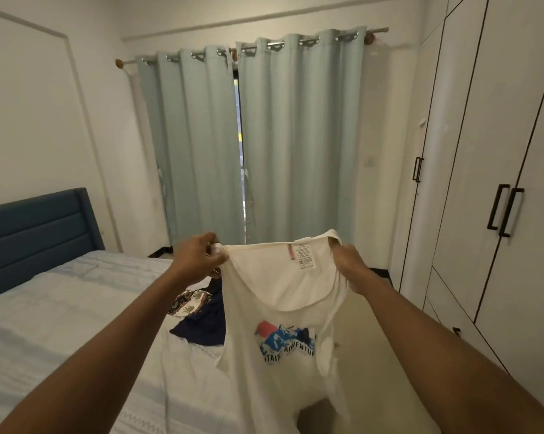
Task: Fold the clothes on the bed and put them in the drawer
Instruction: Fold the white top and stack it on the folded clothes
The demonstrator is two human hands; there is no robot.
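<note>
head view: both bare arms reach forward and hold a white tank top (283,283) up in the air by its shoulder straps, over the near edge of the bed (61,308). the left hand (195,256) has its grip closed tight on the left strap, fingers curled round a bunched bit of white fabric. the right hand (350,266) has its grip closed on the right strap, which loops up above the knuckles. the top hangs spread between the two hands with the neckline open toward the camera. a care label (305,258) shows inside the back of the neck. a blue-and-red mountain print (288,341) sits on the front, with the letters "adventur" readable under it. the lower part of the top drops out of the bottom of the picture.

on the bed, behind and left of the hanging top, lies a navy garment (205,327). touching it on the far side is a patterned garment (189,300) in dark and cream. both are unfolded. the bed has a pale sheet and a blue padded headboard (36,233) against the left wall. pale green curtains (202,151) hang at the far wall with a narrow gap between them. a white wardrobe (499,120) with black handles (504,211) stands along the right side, its doors closed.
</note>
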